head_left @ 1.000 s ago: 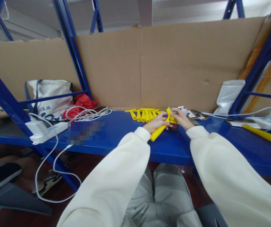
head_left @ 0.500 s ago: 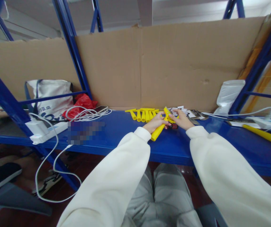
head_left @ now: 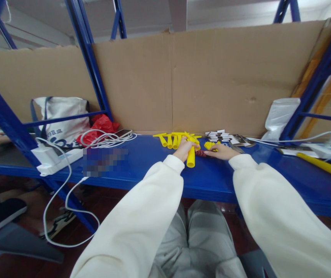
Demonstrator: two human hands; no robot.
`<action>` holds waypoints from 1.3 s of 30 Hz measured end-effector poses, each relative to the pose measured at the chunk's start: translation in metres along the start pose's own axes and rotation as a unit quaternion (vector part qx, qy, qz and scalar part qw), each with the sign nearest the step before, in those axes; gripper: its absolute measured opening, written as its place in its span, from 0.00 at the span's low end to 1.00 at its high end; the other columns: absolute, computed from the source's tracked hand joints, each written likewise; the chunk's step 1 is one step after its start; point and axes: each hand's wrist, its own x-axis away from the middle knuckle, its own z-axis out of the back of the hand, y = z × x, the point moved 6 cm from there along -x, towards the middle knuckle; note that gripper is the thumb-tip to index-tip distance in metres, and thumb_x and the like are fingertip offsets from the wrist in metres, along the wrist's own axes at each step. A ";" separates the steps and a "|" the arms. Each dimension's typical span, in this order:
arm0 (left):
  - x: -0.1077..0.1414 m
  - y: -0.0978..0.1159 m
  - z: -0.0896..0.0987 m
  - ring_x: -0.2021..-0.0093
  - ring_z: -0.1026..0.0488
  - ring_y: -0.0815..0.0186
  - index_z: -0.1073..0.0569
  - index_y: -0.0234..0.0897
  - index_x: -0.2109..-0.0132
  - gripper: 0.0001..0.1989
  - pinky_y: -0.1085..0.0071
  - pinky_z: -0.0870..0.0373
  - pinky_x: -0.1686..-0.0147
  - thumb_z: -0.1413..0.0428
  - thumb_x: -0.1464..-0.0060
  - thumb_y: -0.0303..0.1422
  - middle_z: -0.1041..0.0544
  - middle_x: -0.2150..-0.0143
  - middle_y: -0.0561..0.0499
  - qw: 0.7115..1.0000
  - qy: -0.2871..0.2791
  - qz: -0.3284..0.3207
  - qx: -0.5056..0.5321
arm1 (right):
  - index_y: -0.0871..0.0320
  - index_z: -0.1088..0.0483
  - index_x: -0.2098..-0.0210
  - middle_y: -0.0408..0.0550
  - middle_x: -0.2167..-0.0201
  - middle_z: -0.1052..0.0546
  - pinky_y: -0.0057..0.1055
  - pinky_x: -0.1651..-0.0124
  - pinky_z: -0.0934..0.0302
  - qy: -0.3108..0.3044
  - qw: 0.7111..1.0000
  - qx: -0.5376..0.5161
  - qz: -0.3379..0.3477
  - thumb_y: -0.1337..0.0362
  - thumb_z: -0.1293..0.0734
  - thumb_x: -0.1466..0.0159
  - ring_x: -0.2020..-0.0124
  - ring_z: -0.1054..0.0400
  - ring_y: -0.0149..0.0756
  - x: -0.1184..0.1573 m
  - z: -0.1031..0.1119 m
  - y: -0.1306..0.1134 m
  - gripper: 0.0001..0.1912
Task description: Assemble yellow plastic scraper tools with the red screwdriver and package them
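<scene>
In my left hand (head_left: 183, 150) is a yellow T-shaped handle (head_left: 191, 159), its thick hollow end tilted towards me. The fingers are wrapped round it near its crossbar. My right hand (head_left: 222, 151) lies low over the table, fingers stretched to the left and apart. It is close to a row of small dark red patterned pieces (head_left: 200, 153) and a little heap of small yellow pieces (head_left: 211, 145); whether it touches them I cannot tell. Behind my left hand, several more yellow T-shaped handles (head_left: 169, 141) lie side by side, partly hidden by it.
White-and-black packets (head_left: 220, 136) lie behind my right hand. Coiled white cable (head_left: 110, 139), a red plastic bag (head_left: 102, 124), a cloth bag (head_left: 64, 119) and a power strip (head_left: 59, 160) are at left. A cardboard wall (head_left: 211, 81) closes the back; blue posts (head_left: 313, 77) flank the table.
My hands have moved apart: the left has gone a little left and turned the yellow handle more upright in view. The right has left the handle and lowered towards the small pieces.
</scene>
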 end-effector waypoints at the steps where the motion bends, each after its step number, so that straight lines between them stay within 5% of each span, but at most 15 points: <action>1: -0.001 -0.001 0.001 0.68 0.21 0.65 0.33 0.39 0.47 0.28 0.74 0.29 0.73 0.45 0.54 0.13 0.22 0.58 0.48 1.000 0.006 0.001 0.002 | 0.56 0.29 0.76 0.49 0.73 0.25 0.35 0.63 0.39 -0.013 1.000 0.003 0.002 0.43 0.34 0.38 0.68 0.31 0.41 0.001 -0.001 -0.001 0.23; 7: -0.002 -0.001 0.005 0.67 0.21 0.64 0.32 0.39 0.51 0.25 0.72 0.27 0.69 0.43 0.55 0.13 0.22 0.60 0.50 1.000 0.023 -0.007 0.011 | 0.55 0.33 0.78 0.44 0.79 0.32 0.33 0.68 0.46 -0.034 0.999 0.016 -0.029 0.37 0.31 0.46 0.73 0.36 0.37 0.001 -0.002 0.005 0.27; 15: 0.003 -0.001 0.004 0.72 0.24 0.69 0.33 0.38 0.50 0.24 0.76 0.31 0.75 0.46 0.52 0.13 0.24 0.62 0.51 1.000 0.030 0.000 -0.006 | 0.55 0.31 0.77 0.44 0.80 0.28 0.33 0.69 0.41 -0.028 0.999 -0.029 -0.007 0.35 0.31 0.46 0.73 0.33 0.38 0.002 0.003 0.006 0.28; 22: 0.002 -0.001 0.005 0.62 0.19 0.62 0.32 0.40 0.49 0.24 0.71 0.25 0.67 0.46 0.51 0.14 0.22 0.56 0.46 0.999 0.025 0.001 -0.020 | 0.56 0.32 0.73 0.46 0.79 0.23 0.30 0.74 0.34 0.043 0.974 -0.217 -0.055 0.43 0.26 0.42 0.81 0.30 0.33 0.006 0.015 0.010 0.23; 31: -0.003 -0.002 0.009 0.62 0.19 0.61 0.32 0.40 0.50 0.24 0.71 0.25 0.67 0.45 0.51 0.14 0.21 0.57 0.47 1.000 0.018 0.016 -0.019 | 0.52 0.38 0.75 0.35 0.89 0.37 0.28 0.85 0.43 0.299 0.857 -0.415 -0.067 0.36 0.26 0.48 0.88 0.39 0.30 0.013 0.046 0.028 0.29; 39: -0.003 -0.002 0.009 0.63 0.19 0.63 0.31 0.37 0.49 0.24 0.74 0.27 0.71 0.45 0.53 0.14 0.21 0.55 0.45 1.000 0.004 0.022 -0.014 | 0.51 0.42 0.73 0.34 0.83 0.36 0.30 0.86 0.43 0.474 0.734 -0.478 -0.091 0.37 0.28 0.46 0.87 0.40 0.29 0.023 0.064 0.060 0.28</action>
